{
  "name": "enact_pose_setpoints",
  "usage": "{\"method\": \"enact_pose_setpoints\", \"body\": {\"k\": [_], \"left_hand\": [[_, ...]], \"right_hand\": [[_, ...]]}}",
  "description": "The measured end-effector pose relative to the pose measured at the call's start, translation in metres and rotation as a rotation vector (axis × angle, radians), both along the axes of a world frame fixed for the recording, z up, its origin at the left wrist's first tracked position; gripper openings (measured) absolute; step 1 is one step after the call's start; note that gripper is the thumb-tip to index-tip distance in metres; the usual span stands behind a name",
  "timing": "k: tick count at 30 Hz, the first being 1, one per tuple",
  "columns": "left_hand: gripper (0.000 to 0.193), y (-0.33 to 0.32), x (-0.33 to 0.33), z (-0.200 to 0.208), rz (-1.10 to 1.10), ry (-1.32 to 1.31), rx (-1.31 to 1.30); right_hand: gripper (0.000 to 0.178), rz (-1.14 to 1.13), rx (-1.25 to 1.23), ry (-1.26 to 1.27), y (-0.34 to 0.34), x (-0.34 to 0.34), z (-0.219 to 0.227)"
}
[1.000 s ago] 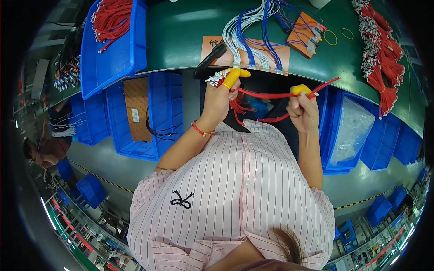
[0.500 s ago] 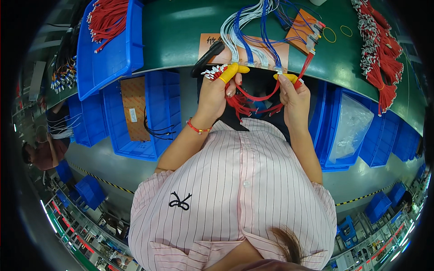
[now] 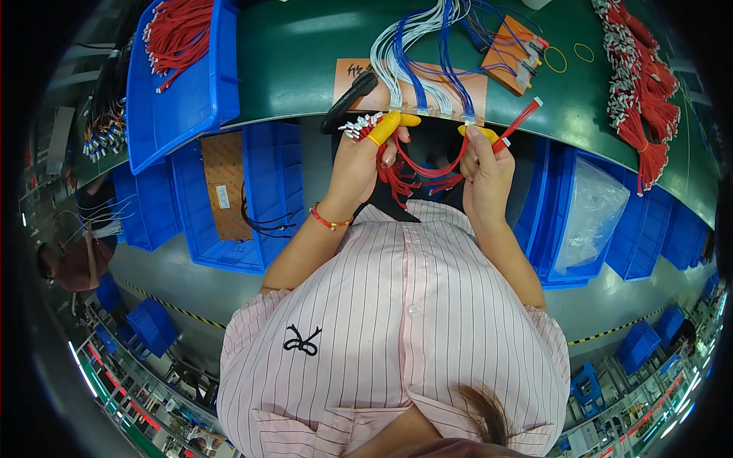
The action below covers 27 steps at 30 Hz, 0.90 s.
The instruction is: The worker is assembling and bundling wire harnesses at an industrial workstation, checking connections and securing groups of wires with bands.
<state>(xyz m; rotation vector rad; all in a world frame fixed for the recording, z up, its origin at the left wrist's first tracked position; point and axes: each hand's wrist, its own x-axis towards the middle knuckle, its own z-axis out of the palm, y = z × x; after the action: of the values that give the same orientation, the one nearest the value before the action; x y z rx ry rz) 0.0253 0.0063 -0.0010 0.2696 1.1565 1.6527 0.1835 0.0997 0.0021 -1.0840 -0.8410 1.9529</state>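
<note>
My left hand (image 3: 365, 164), with yellow finger cots, is closed round a bundle of red cables (image 3: 397, 183); white connectors (image 3: 359, 126) poke out at its left side. One red cable (image 3: 420, 166) loops from there to my right hand (image 3: 489, 172). That hand, also with a yellow cot, pinches the cable close to a small white connector (image 3: 469, 120) at the table edge. The cable's other red end (image 3: 525, 114), tipped white, sticks up to the right. White wires (image 3: 384, 57) and blue wires (image 3: 450, 72) run down to connectors along this edge.
An orange box (image 3: 508, 53) with leads sits on the green table (image 3: 305, 69), near yellow rubber bands (image 3: 556, 59). A black curved object (image 3: 347, 105) lies by an orange card (image 3: 345, 76). Red cable bundles fill a blue bin (image 3: 183, 107) at left and hang (image 3: 649, 114) at right.
The red cable end at the right has come away from the orange box's leads and now points up freely. My right hand has shifted slightly left, its fingers more curled.
</note>
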Motion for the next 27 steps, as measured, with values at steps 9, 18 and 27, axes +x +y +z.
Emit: {"method": "enact_pose_setpoints", "body": {"k": [9,18,27], "left_hand": [[0.023,0.004,0.001,-0.004,-0.001,0.005,0.007],[0.025,-0.003,0.000,0.001,0.000,0.077,-0.070],[0.022,0.005,0.003,-0.006,-0.097,-0.233,0.061]], "right_hand": [[0.014,-0.020,-0.106,0.061,0.000,-0.004,0.009],[0.025,0.252,-0.002,-0.134,0.015,0.023,0.011],[0.032,0.313,0.001,-0.048,0.019,0.012,0.001]]}}
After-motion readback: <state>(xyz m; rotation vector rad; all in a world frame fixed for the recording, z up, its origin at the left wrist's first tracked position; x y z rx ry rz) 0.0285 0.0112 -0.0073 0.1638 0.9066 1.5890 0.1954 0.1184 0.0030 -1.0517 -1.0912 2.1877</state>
